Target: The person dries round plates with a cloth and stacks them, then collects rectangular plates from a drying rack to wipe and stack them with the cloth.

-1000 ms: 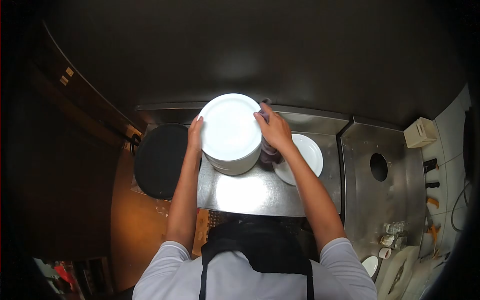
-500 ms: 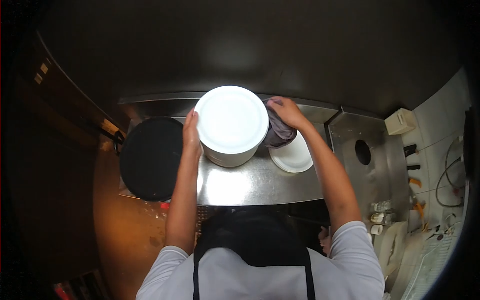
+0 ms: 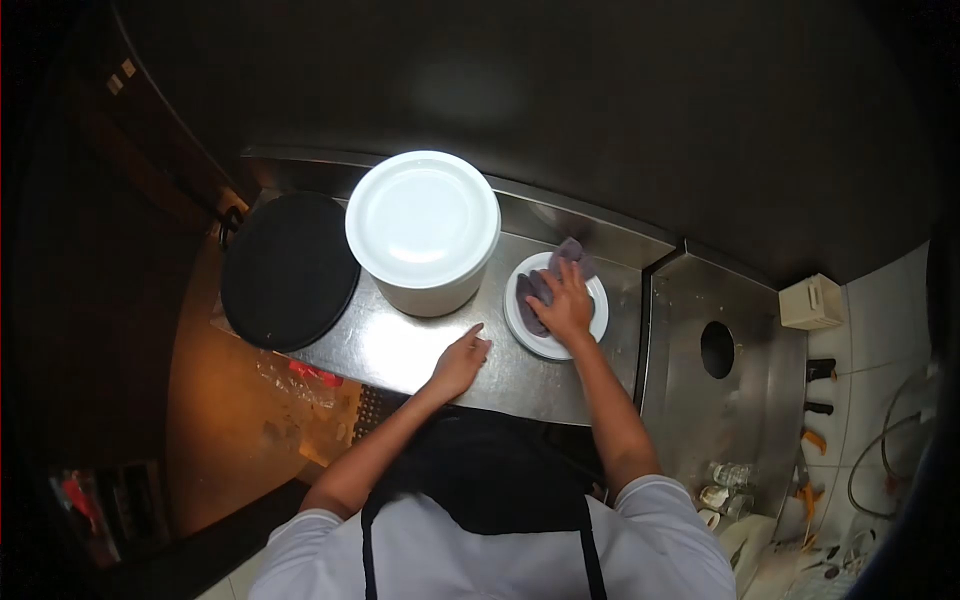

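Observation:
My right hand [image 3: 568, 308] presses a greyish-purple cloth [image 3: 533, 298] against the top of a low stack of white plates [image 3: 553, 347], its fingers spread over the fabric. Part of the cloth is bunched past the fingertips at the far rim. My left hand [image 3: 461, 363] is empty above the front of the steel counter, with the index finger stretched out and the others loosely bent. Just beyond it, to the left, rises a tall stack of white plates [image 3: 424, 218], apart from the hand.
A large round black tray or pan [image 3: 290, 270] occupies the left end of the steel counter [image 3: 400, 350]. To the right is a steel surface [image 3: 690, 400] with a round hole [image 3: 717, 350]. Knives [image 3: 820, 370] and a cream-coloured box [image 3: 811, 302] are along the right wall.
My left hand has left the tall plate stack and come down toward the counter's front. My right hand has brought the cloth from beside that stack onto the low plate stack.

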`<state>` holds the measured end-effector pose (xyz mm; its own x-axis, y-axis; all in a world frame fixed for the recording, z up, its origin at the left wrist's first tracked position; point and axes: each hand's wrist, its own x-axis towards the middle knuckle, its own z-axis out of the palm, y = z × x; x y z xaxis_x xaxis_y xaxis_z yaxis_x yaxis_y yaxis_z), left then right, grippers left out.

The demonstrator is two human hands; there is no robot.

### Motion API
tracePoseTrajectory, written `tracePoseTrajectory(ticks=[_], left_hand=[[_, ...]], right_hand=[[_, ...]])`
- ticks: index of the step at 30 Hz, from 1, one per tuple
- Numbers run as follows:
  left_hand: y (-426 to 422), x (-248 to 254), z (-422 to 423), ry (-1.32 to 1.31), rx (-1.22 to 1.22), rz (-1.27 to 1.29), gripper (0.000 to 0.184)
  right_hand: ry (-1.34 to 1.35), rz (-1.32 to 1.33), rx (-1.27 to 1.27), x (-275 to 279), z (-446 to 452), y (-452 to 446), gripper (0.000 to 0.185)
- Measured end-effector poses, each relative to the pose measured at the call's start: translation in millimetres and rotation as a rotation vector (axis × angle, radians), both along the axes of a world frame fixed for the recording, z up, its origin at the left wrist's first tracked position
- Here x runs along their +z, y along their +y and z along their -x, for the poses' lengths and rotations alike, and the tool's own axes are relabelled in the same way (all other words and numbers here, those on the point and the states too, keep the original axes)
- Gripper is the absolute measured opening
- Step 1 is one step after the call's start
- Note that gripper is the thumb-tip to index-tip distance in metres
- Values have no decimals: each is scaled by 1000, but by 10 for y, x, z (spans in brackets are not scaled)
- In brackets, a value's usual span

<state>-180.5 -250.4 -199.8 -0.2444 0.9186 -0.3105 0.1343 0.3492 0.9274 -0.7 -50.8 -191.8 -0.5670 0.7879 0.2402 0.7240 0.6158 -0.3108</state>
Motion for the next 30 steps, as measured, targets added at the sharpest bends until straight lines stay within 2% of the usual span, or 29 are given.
tracePoseTrajectory(ticks=[1, 3, 4, 7, 10, 11, 14, 15, 17, 19, 20, 21, 23, 24, 25, 26, 28, 30], left_hand=[[114, -31, -174, 112, -53, 6, 60], [336, 6, -454, 333, -108, 2, 65], [453, -16, -588, 468, -77, 80, 67], [582, -52, -715, 487, 60, 171, 69], [649, 10, -685, 528, 92, 192, 71], [673, 132, -696, 509, 100, 200, 71], [746, 4, -697, 683, 6, 44, 73], [817, -35, -671, 698, -100, 147, 75], [854, -83, -723, 666, -24, 123, 83], [835, 70, -806, 555, 137, 225, 91], [857, 45, -787, 526, 127, 279, 96], [827, 16, -772, 483, 143, 219, 88], [836, -346, -659, 456, 181, 199, 79], [767, -575, -609, 524, 209, -45, 73], [709, -536, -618, 449, 249, -25, 75], [676, -491, -598, 400, 218, 69, 77], [624, -298, -592, 329, 187, 159, 82], [607, -246, -585, 326, 185, 165, 87]], right_hand=[[57, 23, 22, -44, 36, -51, 55], [126, 77, 225, -108, 39, -155, 45], [212, 105, 283, -95, -2, -227, 44], [253, 284, 372, 8, -304, -385, 44], [137, 323, 511, 222, -889, -317, 45], [101, 334, 475, 281, -1031, -252, 39], [-9, 182, 282, 214, -1223, 149, 42], [-56, 124, 200, 191, -1144, 341, 43], [88, -36, 140, 47, -775, 556, 55], [210, -245, 147, -366, -355, 570, 63], [292, -99, 223, -392, -204, 382, 68], [377, 36, 294, -347, -43, 234, 73], [299, 349, 299, -54, 10, -174, 73], [326, 401, 344, -39, -107, -247, 71], [349, 454, 394, -4, -239, -303, 68], [231, 478, 425, 61, -440, -305, 60], [142, 278, 572, 152, -840, -290, 62], [-27, 132, 546, 142, -1166, -86, 63]])
